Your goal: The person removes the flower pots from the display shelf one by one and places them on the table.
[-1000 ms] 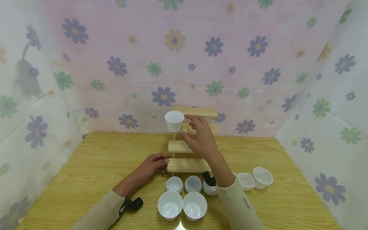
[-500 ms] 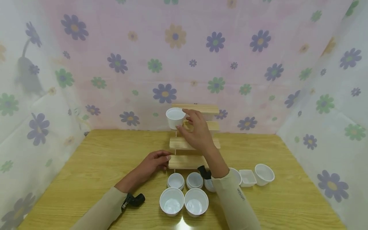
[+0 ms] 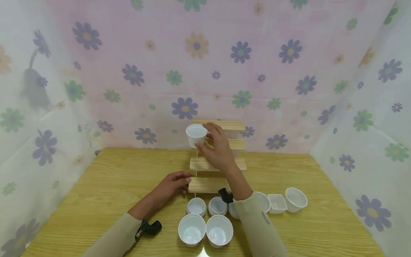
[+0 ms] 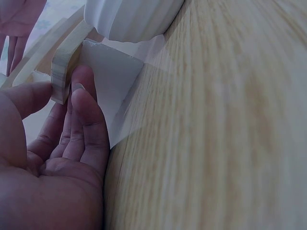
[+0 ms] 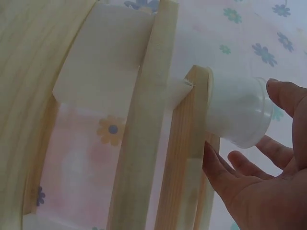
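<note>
A tiered wooden display stand (image 3: 208,185) with pale board steps stands on the table. My left hand (image 3: 169,185) pinches the left end of its lowest board (image 4: 61,72), thumb on one face and fingers behind. A white plastic cup (image 3: 196,135) is upright at the left end of an upper step. My right hand (image 3: 219,147) holds this cup from the right, the index finger at its rim and the thumb low on its side. In the right wrist view the cup (image 5: 235,108) has its base against the board, and the thumb reaches the board's edge.
In front of the stand are two large white cups (image 3: 192,228) and several smaller white tubs (image 3: 196,206). To the right stand a square white bowl (image 3: 277,203) and a round one (image 3: 296,199). A flowered cloth (image 3: 144,89) surrounds the table (image 3: 112,178).
My right hand has shifted slightly left, its finger and thumb further round the cup. The left hand keeps its hold on the lowest board. The head view has tilted a little.
</note>
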A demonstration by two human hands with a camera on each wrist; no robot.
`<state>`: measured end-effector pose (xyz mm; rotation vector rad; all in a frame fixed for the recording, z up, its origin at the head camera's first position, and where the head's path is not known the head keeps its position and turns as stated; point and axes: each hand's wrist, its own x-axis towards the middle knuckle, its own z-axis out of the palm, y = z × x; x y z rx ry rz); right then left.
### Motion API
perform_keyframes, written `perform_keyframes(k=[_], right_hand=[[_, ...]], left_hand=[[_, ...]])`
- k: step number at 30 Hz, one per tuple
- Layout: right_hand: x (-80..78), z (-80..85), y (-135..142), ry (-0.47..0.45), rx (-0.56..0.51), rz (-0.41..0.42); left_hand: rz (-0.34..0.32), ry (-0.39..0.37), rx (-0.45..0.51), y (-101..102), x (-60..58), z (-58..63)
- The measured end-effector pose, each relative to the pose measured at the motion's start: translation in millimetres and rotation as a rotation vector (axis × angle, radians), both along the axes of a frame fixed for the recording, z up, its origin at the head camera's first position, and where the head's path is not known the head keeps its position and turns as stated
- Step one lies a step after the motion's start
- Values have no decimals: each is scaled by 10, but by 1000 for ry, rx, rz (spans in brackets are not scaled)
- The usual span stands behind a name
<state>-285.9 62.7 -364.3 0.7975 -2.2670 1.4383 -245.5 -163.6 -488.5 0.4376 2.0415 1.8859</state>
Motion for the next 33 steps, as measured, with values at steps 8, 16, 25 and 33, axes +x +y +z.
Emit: perform_keyframes(k=[8,16,25,33], right_hand=[[-99,-26,-33,-14,9,-1],[-131,-80,-66,-27,4,1],[-164,-90,-121,-4,-30,14],[-156,-133,-155,9,-56,9]], left_hand=[[2,6,20,12,-45,-16],[10,-1,11,5,-16,-25],[2,14,11,5,-54,-29],[11,-13,13,7,-27,-31]])
